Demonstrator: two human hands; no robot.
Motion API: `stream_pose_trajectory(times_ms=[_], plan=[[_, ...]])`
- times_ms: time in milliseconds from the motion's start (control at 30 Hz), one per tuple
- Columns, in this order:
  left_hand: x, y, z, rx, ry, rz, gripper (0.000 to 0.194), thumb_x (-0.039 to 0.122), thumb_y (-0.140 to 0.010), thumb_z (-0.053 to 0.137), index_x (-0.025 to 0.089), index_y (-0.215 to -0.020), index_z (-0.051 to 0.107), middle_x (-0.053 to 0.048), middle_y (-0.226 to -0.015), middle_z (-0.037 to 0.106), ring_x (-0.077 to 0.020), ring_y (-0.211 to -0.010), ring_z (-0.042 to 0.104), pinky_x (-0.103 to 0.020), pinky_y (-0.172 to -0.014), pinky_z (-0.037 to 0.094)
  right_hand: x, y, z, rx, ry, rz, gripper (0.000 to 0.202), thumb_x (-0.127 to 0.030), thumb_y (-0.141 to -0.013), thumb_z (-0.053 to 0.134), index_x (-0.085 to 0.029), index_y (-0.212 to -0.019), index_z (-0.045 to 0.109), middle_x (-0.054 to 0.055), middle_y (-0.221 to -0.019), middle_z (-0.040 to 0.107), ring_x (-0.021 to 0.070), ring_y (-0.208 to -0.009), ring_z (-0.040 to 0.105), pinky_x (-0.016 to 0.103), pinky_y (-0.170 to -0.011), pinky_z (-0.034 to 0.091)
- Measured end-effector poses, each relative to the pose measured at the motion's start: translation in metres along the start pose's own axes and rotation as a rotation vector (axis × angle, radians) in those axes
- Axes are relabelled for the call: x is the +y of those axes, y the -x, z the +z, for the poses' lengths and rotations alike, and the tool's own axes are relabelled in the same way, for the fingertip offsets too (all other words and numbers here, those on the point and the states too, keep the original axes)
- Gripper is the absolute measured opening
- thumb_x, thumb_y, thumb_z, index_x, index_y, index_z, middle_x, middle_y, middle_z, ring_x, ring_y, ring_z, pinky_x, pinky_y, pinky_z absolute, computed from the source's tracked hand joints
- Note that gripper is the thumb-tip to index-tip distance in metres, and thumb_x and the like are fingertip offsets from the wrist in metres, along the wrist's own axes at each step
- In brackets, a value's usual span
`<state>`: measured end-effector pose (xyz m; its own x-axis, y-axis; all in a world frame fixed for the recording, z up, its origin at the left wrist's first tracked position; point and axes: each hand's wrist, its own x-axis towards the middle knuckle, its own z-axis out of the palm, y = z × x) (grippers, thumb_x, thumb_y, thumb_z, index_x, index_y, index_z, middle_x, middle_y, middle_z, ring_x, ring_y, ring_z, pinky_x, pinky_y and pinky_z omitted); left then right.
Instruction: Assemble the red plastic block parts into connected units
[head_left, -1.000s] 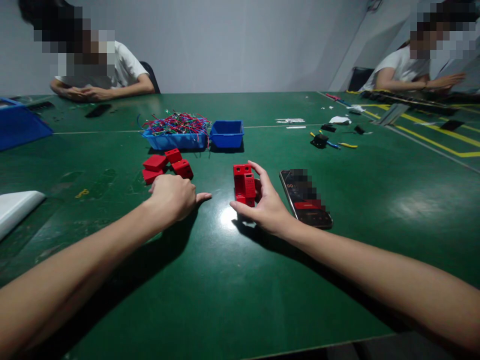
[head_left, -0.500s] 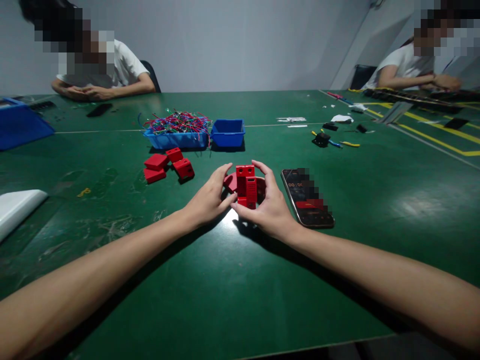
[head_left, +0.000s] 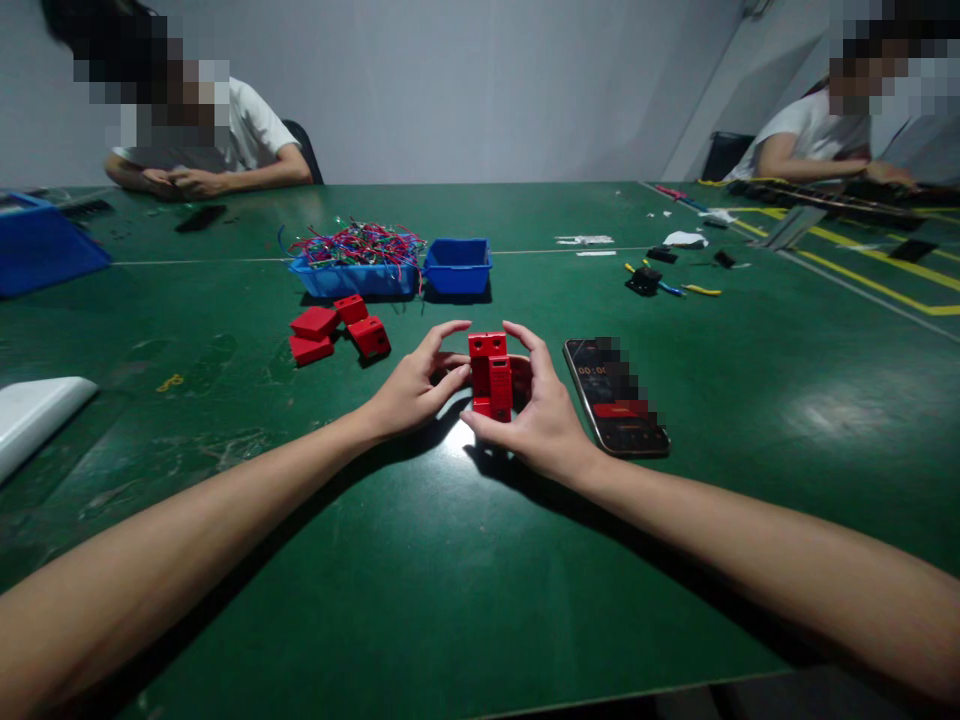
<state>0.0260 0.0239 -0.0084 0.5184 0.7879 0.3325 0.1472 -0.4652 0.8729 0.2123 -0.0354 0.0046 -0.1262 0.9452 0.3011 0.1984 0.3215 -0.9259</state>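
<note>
A red plastic housing [head_left: 481, 378] with two round holes at its top end and a slot lower down stands between my hands, above a bright patch of the green table. My right hand [head_left: 546, 405] is closed round its right side, thumb in front and fingers behind. My left hand [head_left: 421, 385] is at its left side with thumb and index finger spread apart. Some left fingertips reach the housing's left edge; whether they press on it is hard to tell. The right fingers are partly hidden behind the housing.
Several red housing parts [head_left: 315, 322] lie ahead to the left. Behind them are a blue bin of coloured wires [head_left: 352, 280] and a smaller blue bin [head_left: 457, 270]. A phone [head_left: 611, 400] lies right of my right hand. Two people sit across the table.
My left hand has loosened and drawn slightly left, its fingers wider. The pinkish-red piece seen beside its fingers no longer shows. My right hand keeps hold of the housing.
</note>
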Motion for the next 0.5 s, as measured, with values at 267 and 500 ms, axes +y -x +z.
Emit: stream_pose_trajectory(times_ms=[267, 500], plan=[[0.0059, 0.0045, 0.0001, -0.188, -0.089, 0.217, 0.106, 0.039, -0.076, 0.081, 0.031, -0.157, 0.013, -0.020, -0.148, 0.051, -0.0365, -0.124, 0.063, -0.056, -0.102, 0.053, 0.0032, 0.0005, -0.0031, -0.014, 0.030, -0.040, 0.096, -0.025, -0.064, 0.084, -0.028, -0.145, 0.032, 0.010, -0.120, 0.068, 0.0284, -0.105, 0.071, 0.051, -0.096, 0.057], [-0.0007, 0.0010, 0.0011, -0.134, -0.209, 0.275, 0.115, 0.032, -0.066, 0.088, 0.027, -0.155, 0.016, -0.022, -0.145, 0.050, -0.0360, -0.125, 0.061, -0.053, -0.107, 0.050, 0.0016, -0.0008, -0.0055, -0.106, 0.129, -0.067, 0.097, -0.037, -0.072, 0.082, -0.029, -0.152, 0.028, 0.014, -0.137, 0.062, 0.0322, -0.124, 0.063, 0.056, -0.103, 0.051]])
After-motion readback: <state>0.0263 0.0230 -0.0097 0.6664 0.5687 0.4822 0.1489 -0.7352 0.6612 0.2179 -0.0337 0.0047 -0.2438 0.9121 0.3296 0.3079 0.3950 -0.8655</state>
